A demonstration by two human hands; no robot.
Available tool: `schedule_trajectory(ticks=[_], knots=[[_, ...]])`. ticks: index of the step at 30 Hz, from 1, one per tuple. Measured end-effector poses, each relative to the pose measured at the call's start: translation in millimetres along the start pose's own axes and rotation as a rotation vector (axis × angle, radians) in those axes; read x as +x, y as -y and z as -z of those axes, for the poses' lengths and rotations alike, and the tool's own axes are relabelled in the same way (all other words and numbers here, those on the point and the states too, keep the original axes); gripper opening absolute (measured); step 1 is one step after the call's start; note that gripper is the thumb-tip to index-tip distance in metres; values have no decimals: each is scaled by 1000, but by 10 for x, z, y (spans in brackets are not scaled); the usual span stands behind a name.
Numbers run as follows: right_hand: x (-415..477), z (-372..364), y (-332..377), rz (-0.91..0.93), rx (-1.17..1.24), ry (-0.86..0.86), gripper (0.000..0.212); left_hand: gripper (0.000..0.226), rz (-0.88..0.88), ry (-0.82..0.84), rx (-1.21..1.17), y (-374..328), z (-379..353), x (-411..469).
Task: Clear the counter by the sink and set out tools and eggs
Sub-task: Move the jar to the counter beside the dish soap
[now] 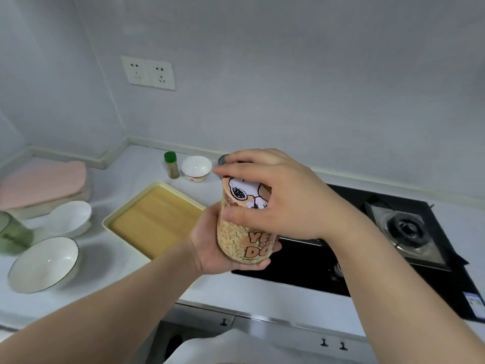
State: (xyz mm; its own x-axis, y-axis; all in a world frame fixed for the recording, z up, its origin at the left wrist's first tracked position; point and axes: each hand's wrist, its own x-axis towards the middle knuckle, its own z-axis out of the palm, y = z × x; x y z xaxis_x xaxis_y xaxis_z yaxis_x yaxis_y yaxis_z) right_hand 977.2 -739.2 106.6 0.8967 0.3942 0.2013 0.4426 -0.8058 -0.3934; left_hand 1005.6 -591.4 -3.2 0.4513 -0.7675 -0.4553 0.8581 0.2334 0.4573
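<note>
Left hand cups the base of the printed jar, grip closed around it; right hand wraps the top, thumb and fingers on the lid end. Jar is held upright in the air, above the table edge by the gas hob. Beside it: wooden board in a tray, 3 white bowls, green-capped spice bottle. Likely step: clearing, jar in transit. Next move needs a free landing spot; 2-handed hold looks secure. No eggs visible.
</note>
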Motion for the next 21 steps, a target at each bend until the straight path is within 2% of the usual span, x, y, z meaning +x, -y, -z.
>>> schedule_trajectory(ticks=[10, 15, 18, 21], knots=[[-747, 404, -290, -203, -66, -125, 66, 61, 117, 52, 14, 350, -688, 435], [-1043, 470, -306, -390, -94, -222, 71, 83, 241, 92, 46, 406, -811, 669], [-1208, 467, -277, -508, -104, -257, 74, 75, 309, 108, 67, 470, -830, 850], [-1436, 475, -253, -666, -145, -277, 75, 56, 332, 149, 146, 663, -973, 998]])
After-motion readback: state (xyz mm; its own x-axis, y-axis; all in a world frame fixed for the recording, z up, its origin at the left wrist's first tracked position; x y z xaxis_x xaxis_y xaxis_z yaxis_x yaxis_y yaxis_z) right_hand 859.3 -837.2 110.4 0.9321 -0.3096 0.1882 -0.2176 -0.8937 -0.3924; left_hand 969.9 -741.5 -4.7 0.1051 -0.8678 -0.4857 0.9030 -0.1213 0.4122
